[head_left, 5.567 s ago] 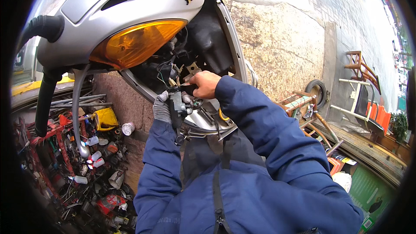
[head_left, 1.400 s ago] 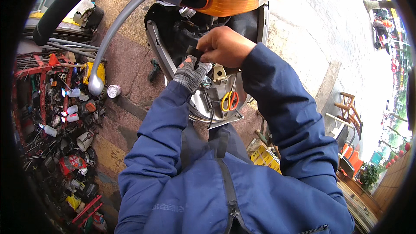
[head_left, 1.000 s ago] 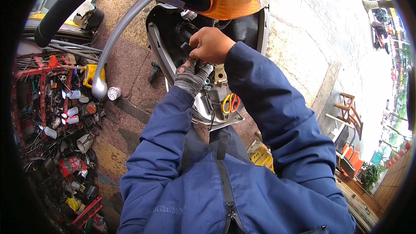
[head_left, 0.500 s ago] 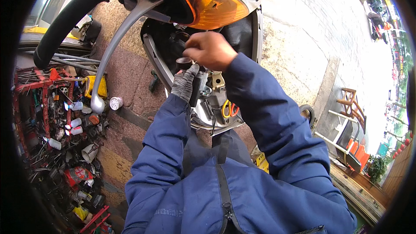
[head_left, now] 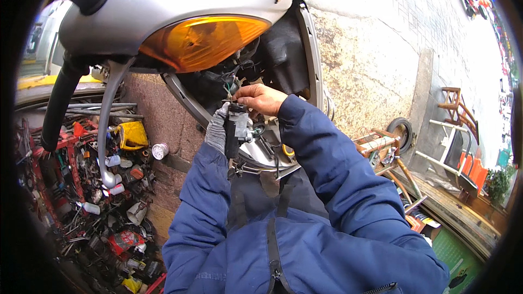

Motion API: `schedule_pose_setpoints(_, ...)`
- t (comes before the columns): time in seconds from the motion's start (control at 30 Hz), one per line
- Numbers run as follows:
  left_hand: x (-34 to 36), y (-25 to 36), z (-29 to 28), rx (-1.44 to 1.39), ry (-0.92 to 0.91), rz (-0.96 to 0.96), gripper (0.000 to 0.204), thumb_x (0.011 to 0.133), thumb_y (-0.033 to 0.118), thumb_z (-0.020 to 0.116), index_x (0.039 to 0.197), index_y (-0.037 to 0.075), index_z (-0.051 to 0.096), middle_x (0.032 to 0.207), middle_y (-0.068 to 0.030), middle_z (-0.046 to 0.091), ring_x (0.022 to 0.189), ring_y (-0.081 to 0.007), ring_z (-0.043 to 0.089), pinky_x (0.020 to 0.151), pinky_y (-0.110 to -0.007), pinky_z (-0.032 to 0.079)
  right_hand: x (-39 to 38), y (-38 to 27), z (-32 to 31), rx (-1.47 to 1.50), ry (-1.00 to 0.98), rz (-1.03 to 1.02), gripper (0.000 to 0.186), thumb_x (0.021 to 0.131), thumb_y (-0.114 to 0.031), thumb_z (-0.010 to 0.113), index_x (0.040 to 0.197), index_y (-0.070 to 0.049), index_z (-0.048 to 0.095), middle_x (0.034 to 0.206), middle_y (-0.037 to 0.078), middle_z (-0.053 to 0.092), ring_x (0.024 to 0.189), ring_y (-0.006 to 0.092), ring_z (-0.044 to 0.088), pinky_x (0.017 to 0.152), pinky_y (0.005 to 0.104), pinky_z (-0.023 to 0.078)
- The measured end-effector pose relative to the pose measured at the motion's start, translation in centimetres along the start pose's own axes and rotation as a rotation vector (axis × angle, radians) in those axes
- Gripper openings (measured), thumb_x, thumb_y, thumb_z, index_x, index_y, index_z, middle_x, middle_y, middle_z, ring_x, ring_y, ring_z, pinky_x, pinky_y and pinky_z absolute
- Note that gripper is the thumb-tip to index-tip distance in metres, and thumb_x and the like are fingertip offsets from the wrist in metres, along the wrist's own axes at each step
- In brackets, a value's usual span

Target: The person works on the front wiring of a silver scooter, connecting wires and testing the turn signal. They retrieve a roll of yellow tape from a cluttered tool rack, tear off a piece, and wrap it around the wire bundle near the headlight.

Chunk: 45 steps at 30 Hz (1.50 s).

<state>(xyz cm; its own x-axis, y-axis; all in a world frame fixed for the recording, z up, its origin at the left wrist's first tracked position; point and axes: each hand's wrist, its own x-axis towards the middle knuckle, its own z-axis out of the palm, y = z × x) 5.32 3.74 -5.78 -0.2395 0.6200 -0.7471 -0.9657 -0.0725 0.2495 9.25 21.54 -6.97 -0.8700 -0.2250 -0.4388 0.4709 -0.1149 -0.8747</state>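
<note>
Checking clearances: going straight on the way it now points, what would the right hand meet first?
The bare right hand would probably meet the black and silver metal part held by the grey-gloved left hand; depth is unclear.

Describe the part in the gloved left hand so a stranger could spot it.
Start at the scooter's silver front and go down past its large orange light. Just below, the gloved left hand holds the part, with the bare right hand at its upper end. Unlike the thin wires above, it is a chunky block, black at left, silvery grey at right.
</note>
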Motion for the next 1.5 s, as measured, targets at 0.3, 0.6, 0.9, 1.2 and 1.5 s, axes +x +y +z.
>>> schedule_pose_setpoints(0.3, 0.2, 0.7, -1.2, -0.119, -0.268, -0.088, 0.06, 0.087, 0.058, 0.05, 0.108, 0.002, 0.056, 0.092, -0.0182, 0.063, 0.071, -0.0346, 0.063, 0.057, -0.046, 0.055, -1.1, 1.1, -0.1, -0.182, 0.127, -0.142, 0.022, 0.089, -0.017, 0.056, 0.102, -0.001, 0.062, 0.085, 0.008, 0.066, 0.078, 0.0173, 0.06, 0.073, 0.0307, 0.048)
schedule_pose_setpoints(0.6, -1.9, 0.1, -1.1, 0.027, -0.504, 0.052, 0.042, 0.086, 0.03, 0.064, 0.112, -0.002, 0.054, 0.115, -0.0197, 0.054, 0.098, -0.0342, 0.057, 0.058, -0.035, 0.057, -2.7, 1.3, -0.2, -0.026, 0.135, -0.096, 0.021, 0.088, -0.016, 0.054, 0.097, 0.001, 0.063, 0.081, 0.01, 0.068, 0.073, 0.0165, 0.063, 0.067, 0.0303, 0.051)
schedule_pose_setpoints(0.9, -1.0, 0.8, -3.3, -0.066, -0.621, -0.099, 0.036, 0.087, 0.021, 0.06, 0.114, -0.003, 0.054, 0.122, -0.0219, 0.051, 0.105, -0.0374, 0.055, 0.055, -0.032, 0.058, -5.3, 1.3, -0.5, 0.214, 0.123, -0.101, 0.017, 0.09, -0.014, 0.054, 0.086, 0.001, 0.059, 0.077, 0.007, 0.065, 0.077, 0.0151, 0.066, 0.068, 0.0296, 0.051)
schedule_pose_setpoints(1.2, -1.2, 0.7, -2.6, 0.108, -0.459, -0.014, 0.041, 0.084, 0.025, 0.063, 0.113, -0.003, 0.056, 0.11, -0.0196, 0.057, 0.096, -0.0313, 0.058, 0.049, -0.028, 0.055, -7.2, 0.5, 0.3, 0.101, 0.206, -0.255, 0.022, 0.081, -0.016, 0.069, 0.088, 0.003, 0.061, 0.07, 0.004, 0.058, 0.065, 0.0082, 0.049, 0.061, 0.027, 0.043)
schedule_pose_setpoints(1.5, -2.2, -0.3, 0.3, 0.337, -0.157, 0.149, 0.034, 0.082, 0.023, 0.069, 0.103, -0.004, 0.063, 0.069, -0.0067, 0.062, 0.054, -0.0109, 0.055, 0.044, -0.024, 0.047, -8.6, -1.4, 0.5, -0.075, 0.252, -0.229, 0.023, 0.075, -0.016, 0.07, 0.078, 0.003, 0.059, 0.064, 0.01, 0.053, 0.06, 0.0141, 0.049, 0.056, 0.0326, 0.041)
